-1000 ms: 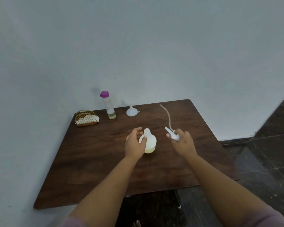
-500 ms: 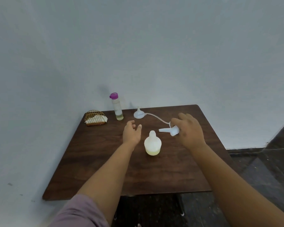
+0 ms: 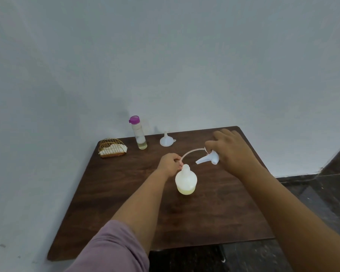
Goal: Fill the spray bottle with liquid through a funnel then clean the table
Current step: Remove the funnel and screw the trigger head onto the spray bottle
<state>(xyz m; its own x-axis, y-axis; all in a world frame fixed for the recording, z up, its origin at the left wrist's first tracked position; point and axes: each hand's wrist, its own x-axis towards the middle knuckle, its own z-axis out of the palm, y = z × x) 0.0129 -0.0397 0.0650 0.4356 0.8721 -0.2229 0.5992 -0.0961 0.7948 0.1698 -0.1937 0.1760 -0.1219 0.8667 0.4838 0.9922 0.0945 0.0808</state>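
Note:
A white spray bottle stands uncapped in the middle of the dark wooden table, with pale yellow liquid in its bottom. My right hand grips the white spray head to the right of the bottle, nozzle pointing left. Its thin dip tube arcs leftward, and my left hand pinches the tube's free end just above the bottle's neck. A white funnel sits upside down at the back of the table.
A clear bottle with a purple cap stands at the back, a little yellowish liquid inside. A gold wire holder with white napkins sits at the back left corner. The table stands against a white wall; dark floor lies to the right.
My left hand moved from open above the table to pinching the dip tube's end by the bottle's neck. The right hand kept hold of the spray head, and the tube now bends toward the bottle.

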